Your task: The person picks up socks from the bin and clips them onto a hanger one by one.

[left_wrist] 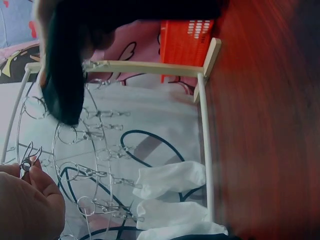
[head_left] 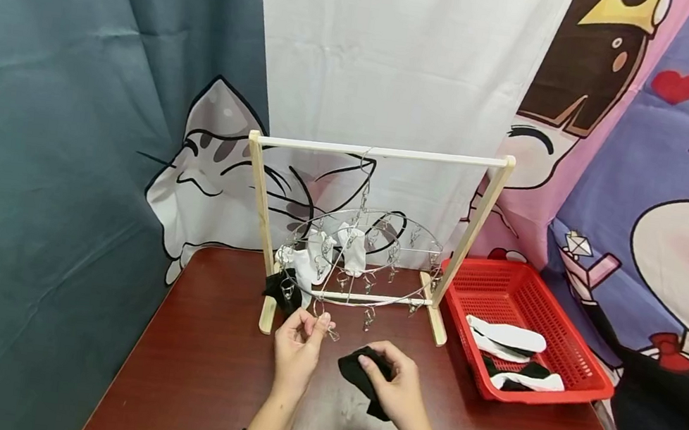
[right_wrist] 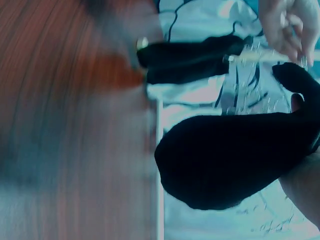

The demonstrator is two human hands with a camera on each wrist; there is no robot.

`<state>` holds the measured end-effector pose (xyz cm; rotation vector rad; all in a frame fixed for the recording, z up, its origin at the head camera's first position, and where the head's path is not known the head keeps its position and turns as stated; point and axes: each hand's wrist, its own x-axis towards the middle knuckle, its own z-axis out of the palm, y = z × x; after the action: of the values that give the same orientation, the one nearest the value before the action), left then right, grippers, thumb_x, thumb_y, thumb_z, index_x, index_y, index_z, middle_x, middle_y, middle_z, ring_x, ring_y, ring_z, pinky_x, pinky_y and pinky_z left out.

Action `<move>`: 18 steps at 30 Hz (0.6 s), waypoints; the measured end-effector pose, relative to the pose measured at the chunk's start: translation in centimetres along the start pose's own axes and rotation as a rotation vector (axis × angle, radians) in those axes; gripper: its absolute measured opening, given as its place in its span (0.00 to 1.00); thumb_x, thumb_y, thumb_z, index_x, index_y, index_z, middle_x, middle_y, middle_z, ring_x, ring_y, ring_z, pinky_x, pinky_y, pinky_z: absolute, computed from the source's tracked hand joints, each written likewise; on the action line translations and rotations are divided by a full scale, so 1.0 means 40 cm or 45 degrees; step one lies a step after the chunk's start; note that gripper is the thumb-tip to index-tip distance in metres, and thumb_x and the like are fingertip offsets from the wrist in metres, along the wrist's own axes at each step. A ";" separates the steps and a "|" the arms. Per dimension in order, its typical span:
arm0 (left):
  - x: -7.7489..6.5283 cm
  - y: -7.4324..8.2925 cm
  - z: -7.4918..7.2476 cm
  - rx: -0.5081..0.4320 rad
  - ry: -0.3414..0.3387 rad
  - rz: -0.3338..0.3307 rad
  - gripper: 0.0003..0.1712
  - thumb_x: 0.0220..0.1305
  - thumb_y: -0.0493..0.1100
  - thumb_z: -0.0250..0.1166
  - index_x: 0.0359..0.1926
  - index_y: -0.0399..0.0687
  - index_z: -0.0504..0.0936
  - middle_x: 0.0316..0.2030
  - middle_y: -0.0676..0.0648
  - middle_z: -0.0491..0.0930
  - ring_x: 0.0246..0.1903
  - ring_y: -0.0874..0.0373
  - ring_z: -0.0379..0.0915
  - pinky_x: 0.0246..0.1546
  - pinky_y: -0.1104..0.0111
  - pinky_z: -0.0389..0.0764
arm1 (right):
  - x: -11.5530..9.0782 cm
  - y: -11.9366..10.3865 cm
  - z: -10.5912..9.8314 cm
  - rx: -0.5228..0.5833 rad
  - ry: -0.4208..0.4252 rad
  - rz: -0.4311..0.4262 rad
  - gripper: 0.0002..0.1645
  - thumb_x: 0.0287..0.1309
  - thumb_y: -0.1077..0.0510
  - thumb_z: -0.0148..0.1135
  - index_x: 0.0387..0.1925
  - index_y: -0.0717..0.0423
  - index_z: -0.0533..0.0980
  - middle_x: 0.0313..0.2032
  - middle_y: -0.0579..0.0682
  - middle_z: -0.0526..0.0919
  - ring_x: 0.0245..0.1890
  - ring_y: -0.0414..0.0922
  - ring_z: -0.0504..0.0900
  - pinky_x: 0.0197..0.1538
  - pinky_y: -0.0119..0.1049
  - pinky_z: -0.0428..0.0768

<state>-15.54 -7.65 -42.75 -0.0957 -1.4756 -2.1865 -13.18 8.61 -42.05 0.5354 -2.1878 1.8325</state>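
Observation:
My left hand pinches a wire clip at the front left of a round metal hanger. In my right hand is a black sock, gripped between thumb and fingers; its foot end spreads large across the right wrist view. The sock is apart from the hanger, to the right of my left hand. Another black sock and several white socks hang from clips at the hanger's left and back.
A wooden stand holds the hanger by a hook and chain. To the right, a red basket contains white socks and dark ones. Printed curtains enclose the brown table at the back and sides.

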 end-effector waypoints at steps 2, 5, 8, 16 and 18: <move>-0.005 0.003 -0.002 0.012 -0.004 -0.016 0.24 0.61 0.28 0.65 0.22 0.27 0.56 0.22 0.49 0.70 0.30 0.55 0.83 0.40 0.65 0.85 | 0.003 -0.011 0.017 0.010 -0.020 0.007 0.04 0.56 0.71 0.65 0.34 0.64 0.79 0.29 0.56 0.85 0.28 0.38 0.82 0.31 0.32 0.82; -0.015 0.009 -0.005 0.008 0.004 -0.065 0.25 0.61 0.29 0.65 0.22 0.28 0.55 0.22 0.49 0.69 0.31 0.55 0.83 0.40 0.64 0.85 | 0.008 -0.023 0.036 0.044 -0.049 0.015 0.05 0.56 0.71 0.65 0.36 0.65 0.79 0.30 0.57 0.86 0.29 0.39 0.83 0.33 0.32 0.82; -0.018 0.017 -0.005 -0.022 0.014 -0.112 0.25 0.62 0.31 0.66 0.23 0.28 0.55 0.23 0.49 0.69 0.32 0.54 0.83 0.40 0.65 0.85 | 0.017 -0.033 0.049 0.084 -0.072 0.042 0.05 0.58 0.70 0.64 0.37 0.64 0.79 0.32 0.57 0.86 0.31 0.40 0.83 0.34 0.31 0.82; -0.004 0.026 -0.011 -0.078 -0.016 -0.196 0.26 0.62 0.32 0.66 0.24 0.28 0.54 0.25 0.48 0.71 0.32 0.55 0.82 0.37 0.67 0.85 | 0.042 0.003 0.075 0.116 -0.079 0.069 0.07 0.60 0.68 0.64 0.41 0.62 0.78 0.33 0.56 0.87 0.32 0.40 0.83 0.35 0.29 0.81; -0.003 0.028 -0.017 -0.081 -0.012 -0.217 0.26 0.62 0.33 0.66 0.24 0.28 0.54 0.24 0.48 0.72 0.31 0.56 0.83 0.37 0.66 0.85 | 0.045 0.008 0.078 0.124 -0.099 0.089 0.07 0.60 0.67 0.63 0.41 0.63 0.77 0.33 0.57 0.86 0.29 0.39 0.82 0.32 0.30 0.81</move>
<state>-14.81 -8.55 -42.12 -0.0012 -1.4677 -2.3716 -14.78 5.36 -42.19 0.5654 -2.2017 1.9954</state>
